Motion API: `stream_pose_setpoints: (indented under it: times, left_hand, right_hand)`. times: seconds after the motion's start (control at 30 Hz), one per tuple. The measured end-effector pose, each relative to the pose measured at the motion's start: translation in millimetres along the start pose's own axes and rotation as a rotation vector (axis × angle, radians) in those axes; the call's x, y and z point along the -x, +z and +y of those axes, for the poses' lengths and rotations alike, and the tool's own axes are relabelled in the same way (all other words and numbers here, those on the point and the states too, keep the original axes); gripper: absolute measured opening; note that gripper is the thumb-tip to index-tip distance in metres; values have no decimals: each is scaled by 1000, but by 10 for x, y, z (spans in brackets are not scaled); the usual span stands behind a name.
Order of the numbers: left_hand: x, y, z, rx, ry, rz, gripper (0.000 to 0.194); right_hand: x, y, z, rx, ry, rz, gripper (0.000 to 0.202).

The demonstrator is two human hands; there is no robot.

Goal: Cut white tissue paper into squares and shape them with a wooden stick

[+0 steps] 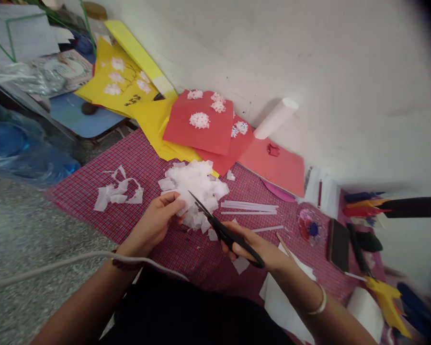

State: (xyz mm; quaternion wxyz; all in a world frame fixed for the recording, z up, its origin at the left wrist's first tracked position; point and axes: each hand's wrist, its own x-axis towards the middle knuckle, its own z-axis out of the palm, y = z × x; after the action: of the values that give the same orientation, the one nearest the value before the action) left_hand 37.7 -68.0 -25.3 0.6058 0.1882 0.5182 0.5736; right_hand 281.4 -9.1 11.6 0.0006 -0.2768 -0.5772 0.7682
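Between thumb and fingers, my left hand [160, 218] pinches a small piece of white paper [180, 205] in front of a pile. My right hand [249, 244] is wrapped round black-handled scissors [217, 225], whose blades point up and left, slightly apart, near the held paper. The pile of white paper pieces [196, 179] lies just beyond both hands on the checked tablecloth [158, 158]. Several thin white strips [249, 207] rest to the right of the pile. Curled white paper scraps [118, 191] lie to the left.
Red sheets [204, 136] and a yellow sheet [125, 86] bearing white paper flowers lie along the wall. At the right are a paint palette [311, 227], a phone [338, 245] and a yellow glue gun [386, 302]. A pale cable [75, 262] crosses over my left wrist.
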Motion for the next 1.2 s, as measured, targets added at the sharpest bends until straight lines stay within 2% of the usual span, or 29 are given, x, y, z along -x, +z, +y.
stream_pose_setpoints:
  times: [0.2,0.3,0.47,0.57,0.73,0.9,0.97,1.07,1.13,1.2]
  left_hand:
    - [-14,18,-4,23,-14,18,21]
    - [-11,18,43,139,-27,24,15]
    - [-44,-3,144,303,-93,-204,30]
    - [-105,24,141,374,-130,-247,26]
    - [-191,136,139,515,-145,-157,15]
    - [-210,196,240,520,-116,-6,13]
    - [-216,186,261,443,-58,28,10]
    - [-207,148,248,192,101,85,10]
    - [-179,122,232,21,224,124,10]
    - [-136,104,223,-56,295,145,9]
  right_hand:
    - [-7,-12,45,7,-15,-30,66]
    - [-4,-29,110,-124,-44,-62,65]
    - [-4,-61,251,-496,-29,-210,73]
    - [-19,-61,285,-586,1,-262,72]
    - [-14,-48,244,-609,-33,-294,68]
    - [93,-135,232,-571,-89,-191,69]
    - [158,-177,243,-529,-105,-121,70]
    - [249,-200,253,-364,-139,-7,69]
    - [286,-184,240,-211,-145,38,64]
    - [294,-153,209,-89,-115,51,61]
